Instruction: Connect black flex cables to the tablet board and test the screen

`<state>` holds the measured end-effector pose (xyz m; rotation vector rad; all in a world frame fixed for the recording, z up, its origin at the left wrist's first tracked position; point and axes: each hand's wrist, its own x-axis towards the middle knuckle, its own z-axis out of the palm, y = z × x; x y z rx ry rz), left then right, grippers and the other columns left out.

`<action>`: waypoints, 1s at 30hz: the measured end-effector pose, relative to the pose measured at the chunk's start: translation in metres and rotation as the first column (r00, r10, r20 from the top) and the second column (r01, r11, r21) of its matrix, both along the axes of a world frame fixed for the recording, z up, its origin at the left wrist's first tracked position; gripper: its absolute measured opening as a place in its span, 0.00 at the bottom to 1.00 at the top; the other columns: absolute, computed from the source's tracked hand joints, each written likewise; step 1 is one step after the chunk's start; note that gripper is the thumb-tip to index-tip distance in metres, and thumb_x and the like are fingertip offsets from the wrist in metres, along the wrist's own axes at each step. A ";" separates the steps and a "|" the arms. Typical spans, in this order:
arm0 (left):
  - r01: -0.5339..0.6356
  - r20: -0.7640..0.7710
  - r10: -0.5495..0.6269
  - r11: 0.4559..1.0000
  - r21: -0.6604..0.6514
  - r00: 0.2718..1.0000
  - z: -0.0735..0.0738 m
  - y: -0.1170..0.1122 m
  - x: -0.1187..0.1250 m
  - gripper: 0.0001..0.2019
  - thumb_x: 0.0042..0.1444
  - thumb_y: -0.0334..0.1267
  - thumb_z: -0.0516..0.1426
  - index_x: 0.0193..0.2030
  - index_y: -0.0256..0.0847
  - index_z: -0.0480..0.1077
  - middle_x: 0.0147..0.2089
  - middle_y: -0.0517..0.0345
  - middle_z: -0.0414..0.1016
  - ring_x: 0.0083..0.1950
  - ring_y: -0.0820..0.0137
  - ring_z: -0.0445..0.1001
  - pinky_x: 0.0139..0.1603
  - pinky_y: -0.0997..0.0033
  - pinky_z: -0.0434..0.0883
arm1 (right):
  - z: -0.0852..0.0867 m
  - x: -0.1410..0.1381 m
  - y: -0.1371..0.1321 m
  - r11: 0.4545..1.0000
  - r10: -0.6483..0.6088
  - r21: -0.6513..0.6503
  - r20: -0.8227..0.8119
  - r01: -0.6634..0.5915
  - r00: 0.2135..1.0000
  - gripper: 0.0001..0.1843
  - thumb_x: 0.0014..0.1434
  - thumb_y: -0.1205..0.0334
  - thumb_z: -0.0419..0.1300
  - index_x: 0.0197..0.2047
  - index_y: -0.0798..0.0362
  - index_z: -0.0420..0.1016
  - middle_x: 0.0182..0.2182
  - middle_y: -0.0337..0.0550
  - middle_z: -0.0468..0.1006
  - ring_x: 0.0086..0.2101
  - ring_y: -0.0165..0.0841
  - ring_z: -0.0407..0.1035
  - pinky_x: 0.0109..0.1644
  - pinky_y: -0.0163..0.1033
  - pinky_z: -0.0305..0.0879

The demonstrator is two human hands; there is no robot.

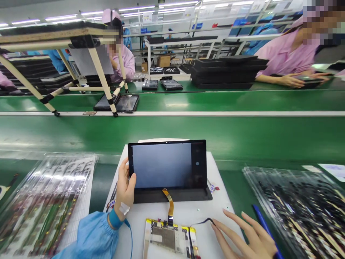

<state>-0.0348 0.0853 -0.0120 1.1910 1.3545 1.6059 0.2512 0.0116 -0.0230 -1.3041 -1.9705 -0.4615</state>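
My left hand (pixel 125 189) grips the left edge of a tablet screen (pixel 164 165), thumb in front. The screen is lit, showing a grey picture with a dark strip on its right, and leans upright on a dark stand (pixel 175 195). An orange ribbon cable (pixel 169 203) runs from below the screen to a circuit board (pixel 169 235) with yellow tape. Right of the board, my right hand (pixel 244 237) pinches the end of a thin black cable (pixel 202 221) between thumb and forefinger, its other fingers stretched out. A blue wrist strap (pixel 115 218) circles my left wrist.
A white work board (pixel 218 180) lies under the parts. Clear trays of parts stand at left (pixel 54 201) and right (pixel 299 208), with a blue pen-like tool (pixel 265 230) alongside. Beyond the green conveyor (pixel 242 133) are a pipe rack (pixel 98 68), stacked black trays (pixel 226 72) and co-workers in pink.
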 end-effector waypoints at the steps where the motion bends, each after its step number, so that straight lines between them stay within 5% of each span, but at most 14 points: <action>1: -0.002 0.001 0.002 1.000 0.000 1.000 0.000 0.000 0.000 0.24 0.58 0.40 0.52 0.61 0.40 0.53 0.57 0.47 0.66 0.58 0.62 0.67 0.58 0.63 0.61 | 0.000 -0.004 0.002 1.000 0.004 -0.022 -0.010 -0.004 1.000 0.12 0.64 0.59 0.52 0.33 0.50 0.74 0.40 0.47 0.71 0.43 0.49 0.63 0.43 0.50 0.56; 6: 0.008 0.022 -0.008 1.000 0.009 1.000 0.001 0.001 0.000 0.24 0.58 0.41 0.52 0.60 0.40 0.54 0.52 0.49 0.70 0.54 0.64 0.70 0.56 0.63 0.63 | 0.000 -0.012 0.007 0.996 -0.016 -0.089 0.023 0.018 1.000 0.17 0.66 0.55 0.46 0.33 0.50 0.73 0.43 0.48 0.68 0.42 0.44 0.62 0.42 0.47 0.55; 13: -0.021 0.019 0.021 0.999 -0.034 1.000 0.000 0.002 -0.002 0.26 0.55 0.43 0.53 0.60 0.40 0.54 0.55 0.48 0.66 0.55 0.63 0.68 0.58 0.63 0.62 | -0.001 -0.013 0.008 0.994 0.000 -0.113 0.026 0.003 1.000 0.16 0.67 0.53 0.45 0.48 0.52 0.67 0.48 0.48 0.66 0.46 0.42 0.62 0.45 0.46 0.57; 19: -0.024 0.017 0.024 0.999 -0.021 1.000 0.000 0.004 -0.001 0.26 0.55 0.43 0.53 0.60 0.40 0.55 0.58 0.48 0.62 0.58 0.63 0.65 0.60 0.63 0.59 | 0.013 -0.028 0.027 0.954 0.253 -0.187 0.090 -0.233 0.963 0.19 0.66 0.61 0.45 0.59 0.57 0.58 0.51 0.49 0.67 0.52 0.39 0.59 0.50 0.44 0.62; 25: -0.013 0.034 0.013 1.000 0.001 0.999 0.001 0.004 -0.001 0.25 0.56 0.43 0.52 0.60 0.41 0.55 0.56 0.48 0.65 0.55 0.62 0.67 0.58 0.61 0.61 | 0.033 -0.061 0.057 0.930 0.368 -0.081 0.195 -0.359 0.909 0.19 0.66 0.62 0.43 0.55 0.63 0.62 0.49 0.52 0.69 0.53 0.40 0.59 0.48 0.43 0.63; 30: -0.025 0.016 0.025 1.000 0.013 1.000 -0.001 0.004 -0.001 0.25 0.57 0.44 0.51 0.60 0.40 0.56 0.55 0.47 0.66 0.54 0.62 0.68 0.57 0.60 0.62 | 0.050 -0.069 0.057 0.914 0.391 0.021 0.219 -0.405 0.894 0.14 0.66 0.67 0.43 0.49 0.61 0.65 0.42 0.45 0.74 0.51 0.39 0.62 0.49 0.43 0.60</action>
